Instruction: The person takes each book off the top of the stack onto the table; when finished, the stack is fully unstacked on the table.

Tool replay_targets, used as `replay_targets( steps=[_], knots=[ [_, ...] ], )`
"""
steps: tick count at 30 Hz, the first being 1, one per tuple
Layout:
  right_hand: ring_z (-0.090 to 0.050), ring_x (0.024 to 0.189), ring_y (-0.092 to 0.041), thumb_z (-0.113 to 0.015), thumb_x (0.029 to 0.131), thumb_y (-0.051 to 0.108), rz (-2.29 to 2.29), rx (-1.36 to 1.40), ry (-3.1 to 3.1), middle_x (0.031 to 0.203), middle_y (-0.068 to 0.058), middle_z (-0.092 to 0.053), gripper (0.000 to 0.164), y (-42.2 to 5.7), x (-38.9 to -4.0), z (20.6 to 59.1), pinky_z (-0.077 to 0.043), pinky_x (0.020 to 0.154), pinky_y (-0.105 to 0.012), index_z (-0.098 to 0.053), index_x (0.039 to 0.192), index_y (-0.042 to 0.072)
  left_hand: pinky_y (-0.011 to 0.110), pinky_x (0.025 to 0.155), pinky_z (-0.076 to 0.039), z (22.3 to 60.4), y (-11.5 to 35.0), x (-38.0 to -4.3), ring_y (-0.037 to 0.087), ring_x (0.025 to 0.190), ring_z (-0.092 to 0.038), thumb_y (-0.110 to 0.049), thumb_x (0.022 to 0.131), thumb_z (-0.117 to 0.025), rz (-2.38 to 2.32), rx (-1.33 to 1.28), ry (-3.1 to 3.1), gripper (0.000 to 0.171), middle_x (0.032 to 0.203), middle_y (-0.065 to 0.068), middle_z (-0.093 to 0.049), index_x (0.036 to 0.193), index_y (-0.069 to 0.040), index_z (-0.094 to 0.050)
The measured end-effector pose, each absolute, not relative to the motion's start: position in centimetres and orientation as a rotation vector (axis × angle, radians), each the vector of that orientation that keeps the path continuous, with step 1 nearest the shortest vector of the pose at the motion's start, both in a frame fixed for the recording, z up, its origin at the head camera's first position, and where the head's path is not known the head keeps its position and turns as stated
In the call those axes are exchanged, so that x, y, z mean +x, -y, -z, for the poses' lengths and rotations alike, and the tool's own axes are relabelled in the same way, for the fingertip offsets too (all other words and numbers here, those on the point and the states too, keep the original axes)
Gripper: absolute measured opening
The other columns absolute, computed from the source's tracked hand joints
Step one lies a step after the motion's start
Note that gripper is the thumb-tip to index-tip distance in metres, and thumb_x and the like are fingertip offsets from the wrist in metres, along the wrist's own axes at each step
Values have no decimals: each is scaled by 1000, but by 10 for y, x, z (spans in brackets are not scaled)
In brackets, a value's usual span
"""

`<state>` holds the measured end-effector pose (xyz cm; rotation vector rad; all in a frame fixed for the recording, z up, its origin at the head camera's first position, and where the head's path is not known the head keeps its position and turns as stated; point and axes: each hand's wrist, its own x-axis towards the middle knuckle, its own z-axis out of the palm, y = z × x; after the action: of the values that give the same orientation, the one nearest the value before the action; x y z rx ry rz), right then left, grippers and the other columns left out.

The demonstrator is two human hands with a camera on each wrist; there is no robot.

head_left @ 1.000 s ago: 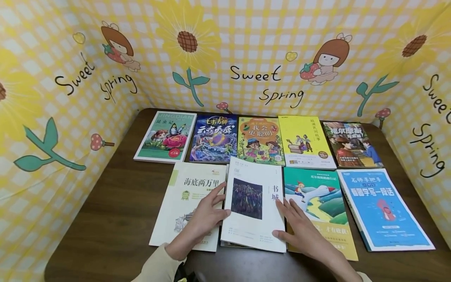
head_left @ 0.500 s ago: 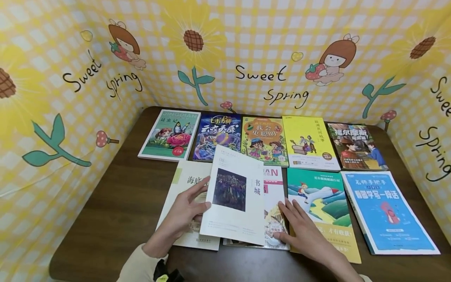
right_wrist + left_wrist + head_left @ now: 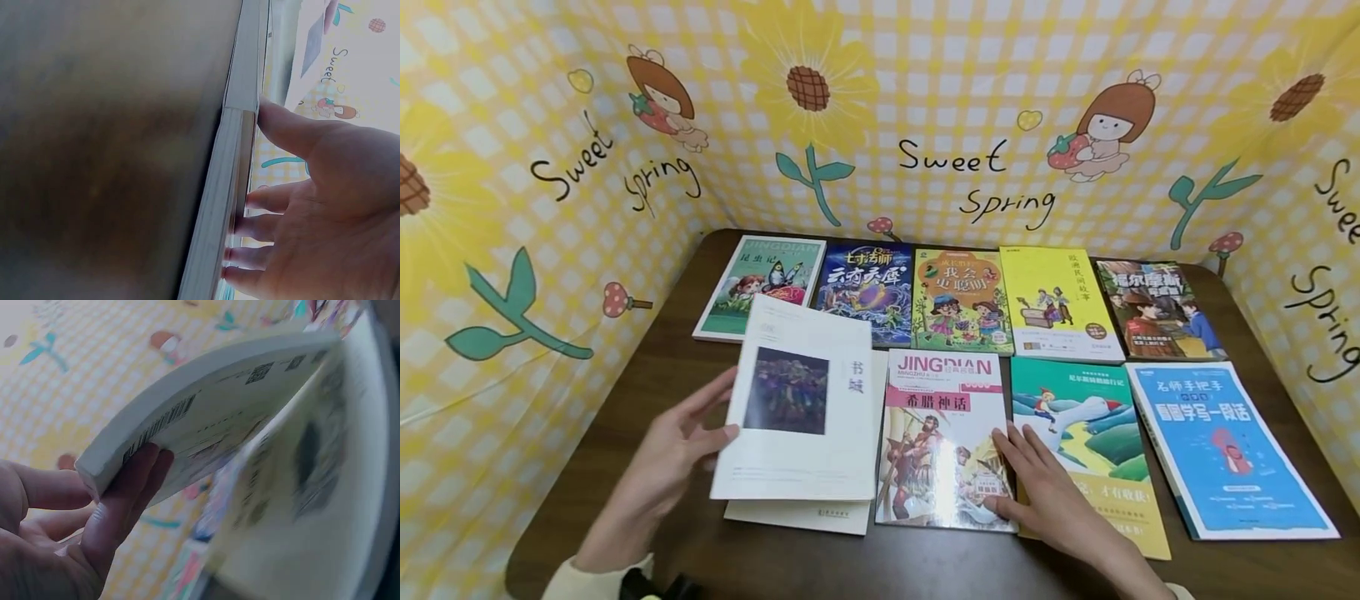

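My left hand (image 3: 666, 458) grips the left edge of a white book (image 3: 793, 404) with a dark purple picture on its cover. This book is lifted and tilted over a cream book (image 3: 797, 515), which it mostly hides. In the left wrist view, the thumb and fingers pinch its edge, with some fingers on the back cover (image 3: 200, 419) beside the barcode. My right hand (image 3: 1052, 492) rests with spread fingers across the adjoining edges of the pink-and-white JINGDIAN book (image 3: 936, 442) and the green-and-yellow goose book (image 3: 1071, 417).
A back row holds a green butterfly book (image 3: 722, 308), a blue-purple book (image 3: 865, 292), an orange book (image 3: 962, 300), a yellow book (image 3: 1052, 300) and a dark book (image 3: 1157, 312). A blue book (image 3: 1232, 450) lies at right. Checked cloth (image 3: 880, 83) surrounds the brown table (image 3: 617, 417).
My left hand has lifted the white book and carried it left, off the JINGDIAN book, whose cover now shows. My right hand, touching the white book's edge earlier, has stayed nearly in place.
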<state>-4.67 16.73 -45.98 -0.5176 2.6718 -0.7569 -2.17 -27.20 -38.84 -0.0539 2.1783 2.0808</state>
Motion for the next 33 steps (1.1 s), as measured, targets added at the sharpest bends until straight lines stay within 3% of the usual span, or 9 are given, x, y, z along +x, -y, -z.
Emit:
replay_targets(
  steps=[5, 11, 15, 19, 23, 26, 28, 31, 33],
  knots=[
    [-11, 143, -42, -67, 84, 53, 750, -505, -2664, 155, -19, -24, 87, -168, -47, 459, -23, 106, -66, -32, 151, 11, 25, 48, -47, 373, 316, -12, 21, 69, -67, 8, 91, -57, -2019, -10, -2286, 72, 131, -4, -47, 153, -7, -24],
    [-11, 143, -43, -68, 83, 52, 746, -490, -2672, 155, -19, -25, 87, -168, -46, 458, -23, 105, -67, -32, 151, 11, 35, 60, -56, 369, 369, -3, 11, 89, -65, -1, 96, -56, -1814, -110, -2393, 66, 124, -22, -50, 153, -17, -27],
    [-12, 143, -43, -69, 83, 53, 743, -491, -2676, 155, -19, -25, 87, -167, -47, 458, -23, 104, -68, -33, 151, 11, 39, 59, -56, 368, 397, 2, 12, 85, -67, -6, 99, -53, -1622, -152, -2465, 65, 119, -31, -45, 154, -22, -24],
    [-12, 143, -43, -69, 83, 53, 741, -492, -2674, 155, -19, -26, 88, -166, -47, 459, -24, 104, -68, -33, 151, 11, 35, 62, -56, 366, 417, 5, 1, 92, -62, -17, 100, -53, -1341, -171, -2594, 65, 135, -25, -38, 155, -23, -19],
    [-12, 143, -43, -68, 83, 53, 741, -496, -2670, 155, -20, -26, 87, -166, -47, 459, -24, 104, -68, -33, 151, 11, 21, 69, -50, 364, 430, 4, 26, 132, -40, -23, 101, -53, -1142, -158, -2660, 66, 156, -8, -20, 155, -14, -16],
    [-13, 143, -44, -69, 83, 51, 743, -505, -2677, 155, -20, -26, 87, -167, -46, 458, -24, 104, -68, -32, 151, 10, 15, 71, -45, 365, 434, -1, 54, 135, -15, -26, 101, -52, -1045, -152, -2657, 68, 159, 14, -12, 154, -9, -15],
    [-13, 143, -44, -70, 83, 50, 749, -505, -2679, 155, -21, -26, 87, -168, -47, 458, -24, 104, -68, -32, 151, 10, 22, 75, -47, 367, 433, -5, 57, 132, -20, -23, 100, -54, -1012, -144, -2638, 68, 155, 27, -14, 154, -6, -15],
    [-12, 143, -44, -69, 83, 51, 753, -497, -2672, 155, -21, -26, 88, -167, -47, 458, -23, 104, -68, -32, 151, 10, 40, 87, -49, 377, 428, -12, 59, 130, -22, -12, 97, -57, -1014, -145, -2610, 68, 151, 34, -18, 152, -1, -19],
    [-12, 143, -44, -68, 83, 52, 754, -496, -2664, 155, -20, -26, 88, -166, -47, 459, -22, 105, -68, -33, 151, 10, 51, 85, -48, 385, 425, -13, 59, 129, -26, -3, 93, -57, -1038, -182, -2584, 69, 149, 37, -20, 152, 0, -20]
  ],
)
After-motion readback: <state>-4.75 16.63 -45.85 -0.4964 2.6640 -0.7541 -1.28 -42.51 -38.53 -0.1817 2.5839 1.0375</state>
